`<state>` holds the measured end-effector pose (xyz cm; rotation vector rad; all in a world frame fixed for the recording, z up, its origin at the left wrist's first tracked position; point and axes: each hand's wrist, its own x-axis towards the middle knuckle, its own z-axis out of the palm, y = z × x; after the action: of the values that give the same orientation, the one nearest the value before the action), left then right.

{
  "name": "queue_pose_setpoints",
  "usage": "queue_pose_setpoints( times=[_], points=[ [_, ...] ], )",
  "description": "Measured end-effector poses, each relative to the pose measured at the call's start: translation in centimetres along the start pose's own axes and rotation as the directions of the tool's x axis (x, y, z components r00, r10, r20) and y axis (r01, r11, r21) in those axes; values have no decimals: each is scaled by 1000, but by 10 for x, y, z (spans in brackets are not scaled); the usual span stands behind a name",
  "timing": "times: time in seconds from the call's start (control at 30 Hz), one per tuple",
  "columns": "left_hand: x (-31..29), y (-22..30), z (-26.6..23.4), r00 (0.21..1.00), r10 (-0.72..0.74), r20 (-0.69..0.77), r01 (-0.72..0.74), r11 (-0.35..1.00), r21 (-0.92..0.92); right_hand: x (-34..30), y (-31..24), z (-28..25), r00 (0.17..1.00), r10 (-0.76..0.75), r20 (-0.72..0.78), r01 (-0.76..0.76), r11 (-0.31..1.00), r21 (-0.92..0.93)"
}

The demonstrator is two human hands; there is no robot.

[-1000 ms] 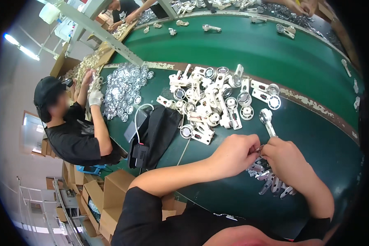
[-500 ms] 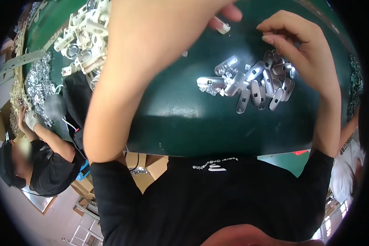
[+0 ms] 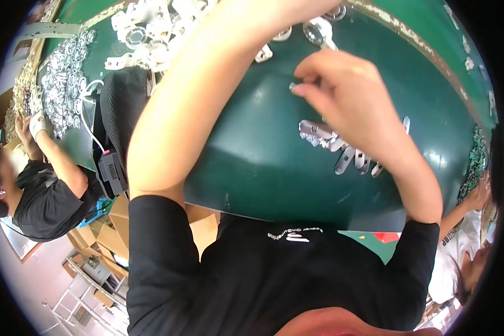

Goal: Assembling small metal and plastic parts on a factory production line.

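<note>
My left forearm (image 3: 196,106) reaches across the table to the top edge of the picture, and the hand beyond it is cut off. With thumb and fingertips pinched together, my right hand (image 3: 347,98) holds a tiny clear piece (image 3: 292,87), too small to name. Beneath that hand and wrist lie several silvery oblong metal plates (image 3: 346,159), each with rounded ends, partly hidden. Small clear bits (image 3: 312,139) lie at their left. Farther off, a white part with a round clear lens (image 3: 318,35) rests beyond my right fingertips.
White plastic parts (image 3: 145,53) are heaped at the far left. A black mesh bag (image 3: 126,101) and a black device with a cable (image 3: 112,171) sit beside my left arm. At left, a co-worker's gloved hand (image 3: 37,124) is near clear parts (image 3: 64,84); another person (image 3: 459,246) is at right.
My left hand has gone out past the top edge. My right hand has moved left, away from above the plates' far side, and now pinches the tiny piece. The whole view has shifted.
</note>
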<state>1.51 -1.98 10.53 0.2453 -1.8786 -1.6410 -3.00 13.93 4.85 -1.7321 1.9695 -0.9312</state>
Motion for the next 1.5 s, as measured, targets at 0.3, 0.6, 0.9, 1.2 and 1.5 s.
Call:
queue_pose_setpoints(
  times=[0.3, 0.6, 0.9, 1.2, 1.5],
  points=[
    [0, -47, -2, 998, -60, -3, 60, 993, 101, -1, 11, -6, 992, -25, 122, 13, 995, 99],
    [13, -33, 25, 988, -119, 102, 129, 987, -95, -12, 54, -115, 911, 324, -255, -73, 736, 673],
    [9, -35, 57, 985, -157, 66, 169, 958, -233, 10, 63, -92, 841, 405, -358, 8, 653, 758],
    [6, -35, 48, 994, -106, 19, 107, 986, -128, 32, 59, -76, 767, 469, -439, 96, 592, 801],
    [24, -17, 2, 980, -160, 123, 196, 900, -389, 65, 57, -101, 942, 302, -147, -6, 452, 892]
  ],
)
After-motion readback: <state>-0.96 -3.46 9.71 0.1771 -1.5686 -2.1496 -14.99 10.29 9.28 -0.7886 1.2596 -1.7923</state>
